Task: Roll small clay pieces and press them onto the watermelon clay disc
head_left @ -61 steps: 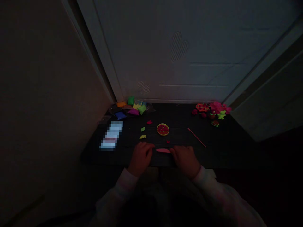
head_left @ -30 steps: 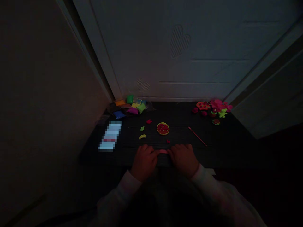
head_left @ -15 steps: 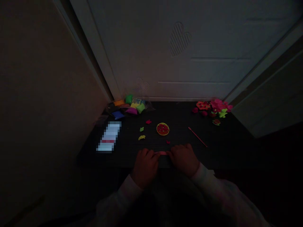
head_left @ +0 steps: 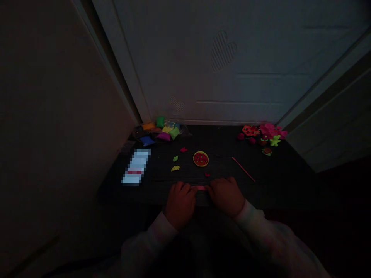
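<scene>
Between my two hands, near the front edge of the dark table point(head_left: 139, 197), stretches a short pink strip point(head_left: 200, 188). My left hand point(head_left: 180, 204) is closed with its thumb and fingertips at the strip's left end. The right end is pinched by my right hand point(head_left: 226, 196), its fingers curled. Just beyond the strip lies a small red piece point(head_left: 206, 175). A round clay pizza point(head_left: 201, 158) with a yellow rim and red top sits farther back. To its left are a yellow piece point(head_left: 175, 168), a green piece point(head_left: 175, 158) and a pinkish-red piece point(head_left: 183, 150).
A thin pink stick point(head_left: 243, 169) lies at the right. Bags of coloured clay point(head_left: 164, 136) are heaped at the back left, behind a lit phone point(head_left: 135, 167). Bright clay figures point(head_left: 271, 131) cluster at the back right. A white door panel point(head_left: 185, 73) rises behind the table.
The whole view has shifted slightly, so things appear a little farther right. Both hands keep their grip on the pink strip, with hardly any visible movement.
</scene>
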Motion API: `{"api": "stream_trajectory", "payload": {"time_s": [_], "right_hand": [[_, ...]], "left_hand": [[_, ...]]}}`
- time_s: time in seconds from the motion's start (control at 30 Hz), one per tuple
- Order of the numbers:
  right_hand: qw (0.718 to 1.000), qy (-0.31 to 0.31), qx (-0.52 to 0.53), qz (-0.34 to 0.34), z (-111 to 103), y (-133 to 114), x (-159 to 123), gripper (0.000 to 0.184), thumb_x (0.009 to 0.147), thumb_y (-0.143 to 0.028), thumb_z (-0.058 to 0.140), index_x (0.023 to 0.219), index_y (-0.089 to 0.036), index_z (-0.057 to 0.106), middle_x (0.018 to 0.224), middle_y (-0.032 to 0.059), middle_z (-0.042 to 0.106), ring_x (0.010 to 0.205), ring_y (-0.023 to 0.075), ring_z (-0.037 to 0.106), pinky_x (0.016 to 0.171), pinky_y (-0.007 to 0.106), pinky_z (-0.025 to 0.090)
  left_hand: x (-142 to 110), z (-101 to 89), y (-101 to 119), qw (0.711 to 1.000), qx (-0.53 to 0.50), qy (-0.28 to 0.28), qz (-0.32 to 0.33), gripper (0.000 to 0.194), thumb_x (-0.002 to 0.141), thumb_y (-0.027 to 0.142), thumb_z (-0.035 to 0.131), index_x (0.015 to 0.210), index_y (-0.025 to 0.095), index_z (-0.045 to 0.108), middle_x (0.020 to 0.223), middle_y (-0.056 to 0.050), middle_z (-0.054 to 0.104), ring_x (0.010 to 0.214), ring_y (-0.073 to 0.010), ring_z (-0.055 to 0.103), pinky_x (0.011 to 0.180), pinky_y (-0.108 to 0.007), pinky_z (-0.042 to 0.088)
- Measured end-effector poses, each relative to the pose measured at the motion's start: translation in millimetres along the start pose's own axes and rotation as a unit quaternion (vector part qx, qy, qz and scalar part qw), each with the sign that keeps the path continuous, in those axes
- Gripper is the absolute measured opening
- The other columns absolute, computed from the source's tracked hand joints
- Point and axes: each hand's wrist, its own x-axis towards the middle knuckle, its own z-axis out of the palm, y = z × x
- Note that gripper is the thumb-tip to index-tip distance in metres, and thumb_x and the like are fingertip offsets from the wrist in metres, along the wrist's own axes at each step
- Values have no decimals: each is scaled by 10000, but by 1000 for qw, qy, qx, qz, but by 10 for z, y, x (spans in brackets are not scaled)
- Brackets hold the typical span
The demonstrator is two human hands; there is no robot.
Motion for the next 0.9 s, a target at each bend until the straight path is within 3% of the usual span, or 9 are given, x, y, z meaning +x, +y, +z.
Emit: {"api": "stream_trajectory", "payload": {"time_s": [0.13, 0.3, 0.47, 0.6, 0.67, 0.7, 0.77, 0.83, 0.9], "right_hand": [[999, 9, 51, -7, 36, 49, -18, 298, 839, -297, 344, 719, -154, 576, 767, 89, 619, 773, 203, 539, 698, 344, 267], [985, 9, 173, -20, 36, 164, -57, 303, 855, -322, 283, 720, -175, 512, 724, 39, 572, 725, 168, 517, 709, 328, 295], [945, -20, 325, -35, -66, 154, -109, 365, 850, -412, 200, 647, -201, 418, 612, -16, 460, 571, 117, 443, 564, 245, 347], [907, -36, 417, -36, -132, 55, -162, 402, 847, -455, 162, 604, -202, 359, 560, -38, 364, 512, 95, 367, 486, 215, 334], [894, -38, 444, -34, -143, 16, -189, 406, 848, -460, 163, 593, -200, 343, 554, -41, 341, 508, 91, 346, 481, 213, 324], [890, -37, 454, -34, -144, 3, -201, 404, 848, -462, 174, 590, -199, 341, 557, -41, 338, 513, 90, 341, 484, 214, 320], [884, -32, 465, -34, -141, -11, -220, 396, 847, -461, 197, 591, -197, 345, 564, -41, 338, 525, 91, 337, 494, 218, 311], [882, -27, 470, -35, -135, -18, -230, 386, 845, -459, 219, 600, -195, 357, 574, -41, 343, 537, 94, 339, 505, 223, 304], [882, -23, 470, -36, -129, -26, -235, 382, 845, -458, 226, 611, -194, 373, 576, -41, 349, 538, 96, 340, 506, 228, 296]], "left_hand": [[-5, 26, -78, 994, -99, 38, -13, 299, 760, 129, 424, 1008, 207, 570, 777, -40, 541, 773, -185, 454, 695, -338, 377], [34, -34, -197, 932, -295, 126, -171, 277, 785, 210, 413, 1012, 155, 563, 754, -23, 506, 709, -138, 479, 671, -272, 405], [90, -193, -115, 881, -411, 104, -208, 246, 730, 251, 509, 948, 179, 597, 733, 5, 511, 684, -120, 490, 657, -240, 402], [135, -268, -2, 816, -527, 83, -223, 263, 717, 285, 537, 952, 179, 586, 815, -12, 583, 763, -135, 537, 703, -248, 416], [143, -282, 34, 800, -551, 88, -220, 274, 724, 298, 533, 965, 177, 576, 837, -22, 599, 775, -144, 550, 706, -258, 427], [141, -289, 46, 809, -538, 102, -213, 276, 727, 295, 532, 975, 180, 571, 845, -25, 599, 775, -144, 551, 706, -264, 431], [126, -310, 53, 856, -461, 149, -178, 273, 731, 273, 535, 992, 199, 567, 876, -26, 585, 802, -148, 539, 738, -283, 428], [108, -338, 37, 910, -351, 189, -112, 260, 737, 253, 539, 992, 228, 578, 925, -30, 560, 868, -160, 511, 793, -315, 411], [98, -368, 2, 945, -254, 202, -39, 227, 749, 243, 531, 966, 243, 600, 951, -39, 544, 921, -174, 477, 821, -342, 399]]}}
